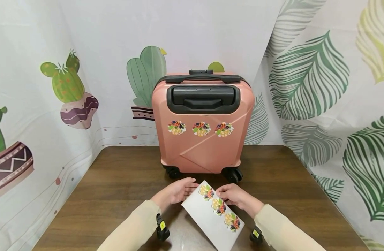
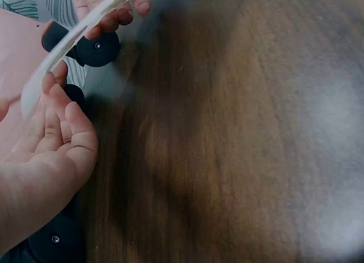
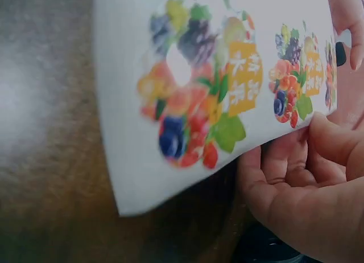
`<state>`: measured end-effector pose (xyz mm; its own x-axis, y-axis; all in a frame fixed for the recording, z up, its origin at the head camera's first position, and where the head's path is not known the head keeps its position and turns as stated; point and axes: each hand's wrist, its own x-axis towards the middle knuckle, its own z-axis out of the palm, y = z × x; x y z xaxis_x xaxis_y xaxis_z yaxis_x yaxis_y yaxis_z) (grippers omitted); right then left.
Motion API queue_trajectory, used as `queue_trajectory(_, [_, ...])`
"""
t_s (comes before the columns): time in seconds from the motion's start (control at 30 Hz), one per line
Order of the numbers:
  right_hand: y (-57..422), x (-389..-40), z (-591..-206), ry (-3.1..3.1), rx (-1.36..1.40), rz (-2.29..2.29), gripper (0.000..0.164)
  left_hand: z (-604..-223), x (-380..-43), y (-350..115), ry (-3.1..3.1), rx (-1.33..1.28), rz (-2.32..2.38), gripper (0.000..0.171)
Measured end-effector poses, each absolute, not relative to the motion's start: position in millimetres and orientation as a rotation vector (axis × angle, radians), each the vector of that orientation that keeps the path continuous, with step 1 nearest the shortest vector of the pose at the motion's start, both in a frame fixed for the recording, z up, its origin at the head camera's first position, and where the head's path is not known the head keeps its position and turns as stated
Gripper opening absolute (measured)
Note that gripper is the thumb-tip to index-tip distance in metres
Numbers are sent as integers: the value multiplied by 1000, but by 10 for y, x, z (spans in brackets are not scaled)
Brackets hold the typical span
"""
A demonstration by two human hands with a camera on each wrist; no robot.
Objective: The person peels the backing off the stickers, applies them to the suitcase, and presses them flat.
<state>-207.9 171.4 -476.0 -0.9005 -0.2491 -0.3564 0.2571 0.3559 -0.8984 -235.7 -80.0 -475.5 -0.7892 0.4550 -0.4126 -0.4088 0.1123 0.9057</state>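
The left hand point(image 1: 178, 191) is relaxed with its palm turned up, its loosely bent fingers reaching behind the near edge of a white sticker sheet point(image 1: 207, 218); it grasps nothing firmly, and whether the fingertips touch the sheet cannot be told. Behind, on the dark wooden table point(image 1: 116, 188), stands a pink hard-shell suitcase point(image 1: 202, 153) with three round fruit stickers point(image 1: 201, 128) in a row below its recessed black telescopic handle point(image 1: 203, 99). The sheet lies between the two hands, just beside the left one's fingers, in front of the suitcase and slanting down to the right over the tabletop. Its printed fruit clusters point(image 1: 218, 206), three of them, run in a line along the right-hand long edge. At that edge, near the upper end, the right hand point(image 1: 237, 196) pinches the sheet, thumb in front and fingers behind.
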Motion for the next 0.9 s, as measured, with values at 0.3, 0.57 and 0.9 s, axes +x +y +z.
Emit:
queue_trajectory(0.3, [1609, -2125, -4661, 2477, -303, -1288, 10, -4843, -2445, -807, 1820, 16, 1725, 17])
queue_trajectory(0.57, [1548, -2194, -4656, 2598, -503, -1085, 13, -4836, -2495, -863, 1926, 85, 1538, 12])
queue_trajectory(0.9, [1453, -2263, -4700, 2672, -540, -982, 13, -4885, -2543, -890, 1965, 109, 1459, 16])
